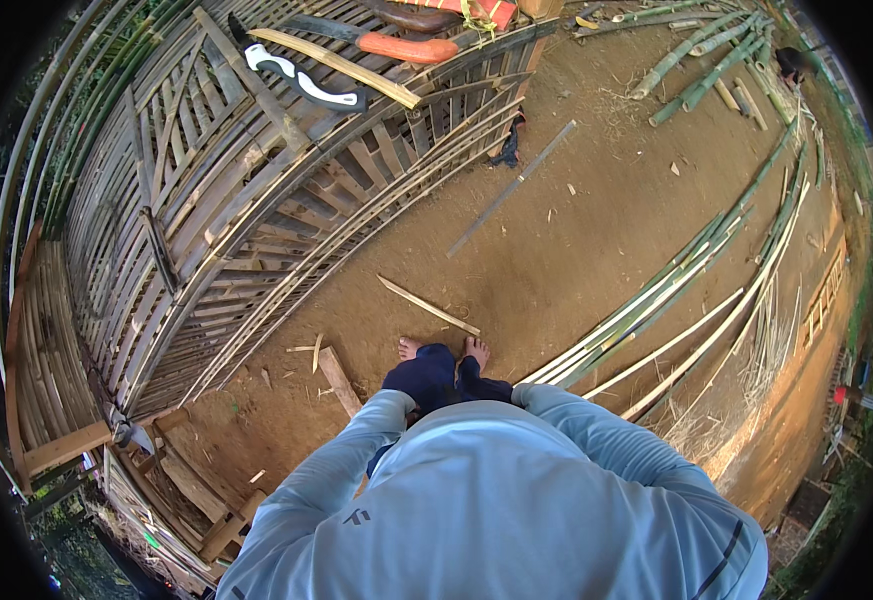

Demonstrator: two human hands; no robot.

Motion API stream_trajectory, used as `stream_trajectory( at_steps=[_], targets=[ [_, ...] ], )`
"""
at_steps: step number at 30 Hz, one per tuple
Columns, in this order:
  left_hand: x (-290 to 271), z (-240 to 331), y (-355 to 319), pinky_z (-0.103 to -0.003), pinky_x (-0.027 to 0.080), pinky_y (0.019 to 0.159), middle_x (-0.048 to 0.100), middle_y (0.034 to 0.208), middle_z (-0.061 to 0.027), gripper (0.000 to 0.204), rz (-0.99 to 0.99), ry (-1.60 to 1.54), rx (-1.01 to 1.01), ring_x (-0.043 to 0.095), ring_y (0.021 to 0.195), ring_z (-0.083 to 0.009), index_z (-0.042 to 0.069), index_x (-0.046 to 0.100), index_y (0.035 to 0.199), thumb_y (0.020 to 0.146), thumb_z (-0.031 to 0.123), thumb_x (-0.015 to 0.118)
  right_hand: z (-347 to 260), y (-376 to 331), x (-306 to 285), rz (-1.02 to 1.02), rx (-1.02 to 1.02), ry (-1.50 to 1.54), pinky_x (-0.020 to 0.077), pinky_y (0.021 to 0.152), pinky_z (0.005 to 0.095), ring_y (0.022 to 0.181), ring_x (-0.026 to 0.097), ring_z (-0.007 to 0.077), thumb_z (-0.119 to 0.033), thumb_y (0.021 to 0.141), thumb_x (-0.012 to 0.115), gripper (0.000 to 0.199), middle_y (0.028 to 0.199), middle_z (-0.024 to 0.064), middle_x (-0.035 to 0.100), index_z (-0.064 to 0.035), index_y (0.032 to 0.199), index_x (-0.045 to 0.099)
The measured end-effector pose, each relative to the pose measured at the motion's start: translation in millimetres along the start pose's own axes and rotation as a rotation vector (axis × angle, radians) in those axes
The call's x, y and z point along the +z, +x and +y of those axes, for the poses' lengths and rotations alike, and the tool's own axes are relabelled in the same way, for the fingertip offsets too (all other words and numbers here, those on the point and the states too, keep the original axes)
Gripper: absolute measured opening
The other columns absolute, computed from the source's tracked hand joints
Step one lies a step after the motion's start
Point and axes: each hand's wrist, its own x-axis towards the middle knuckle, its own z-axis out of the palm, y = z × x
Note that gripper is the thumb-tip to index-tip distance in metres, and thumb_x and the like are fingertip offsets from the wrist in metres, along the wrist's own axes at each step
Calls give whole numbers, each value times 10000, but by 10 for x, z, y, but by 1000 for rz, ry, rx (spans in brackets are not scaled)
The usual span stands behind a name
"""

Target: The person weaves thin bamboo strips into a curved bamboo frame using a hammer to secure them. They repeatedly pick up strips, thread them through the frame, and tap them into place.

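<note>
Both my arms come down in light blue sleeves, the left sleeve (346, 440) and the right sleeve (596, 430), ending by my dark trousers (421, 375). Neither hand shows; my body and clothing hide them. Just ahead of my bare feet (476, 349), a thin bamboo strip (426, 305) lies on the dirt. Beside my left leg is a short wooden board (339, 380). On the slatted bamboo platform (206, 215) at the far left rest a white-and-black handled saw (301, 80), a split bamboo piece (341, 67) and an orange-handled machete (406, 46).
Long split bamboo strips (646, 305) stretch over the ground at my right. Cut bamboo poles (711, 65) are heaped at the far right. A thin metal straight bar (511, 190) and a black cloth (508, 143) lie near the platform's edge. A wooden ladder-like frame (824, 297) is farther right.
</note>
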Motion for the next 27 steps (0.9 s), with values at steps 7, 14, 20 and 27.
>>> stream_trajectory(
  at_steps=[7, 14, 20, 27],
  targets=[
    [302, -56, -527, -434, 508, 732, 681, 863, -132, 272, 58, -43, -101, 646, 823, -330, 82, 670, 878, 876, 344, 595, 6, -1, 28, -23, -115, -57, 446, 867, 428, 1015, 599, 317, -265, 842, 630, 244, 1066, 168, 639, -99, 1018, 663],
    [493, 84, -478, -435, 508, 721, 679, 856, -130, 268, 98, -112, -110, 645, 815, -328, 84, 663, 870, 879, 343, 591, 71, -85, 188, -45, -156, -96, 456, 842, 426, 988, 610, 325, -247, 833, 636, 224, 1032, 168, 649, -91, 991, 669],
    [581, -20, -526, -436, 508, 712, 678, 850, -128, 265, 50, -121, -110, 644, 809, -327, 86, 657, 864, 882, 342, 588, 53, -199, 318, -71, -165, -116, 465, 820, 425, 966, 620, 331, -231, 826, 641, 208, 1003, 168, 658, -83, 968, 674],
    [437, -536, -546, -437, 509, 702, 676, 842, -125, 263, -15, -131, -103, 643, 801, -326, 88, 651, 856, 885, 340, 584, -199, -82, 422, -77, -168, -102, 475, 795, 423, 940, 631, 339, -214, 817, 647, 189, 969, 168, 669, -75, 942, 680]
  ],
)
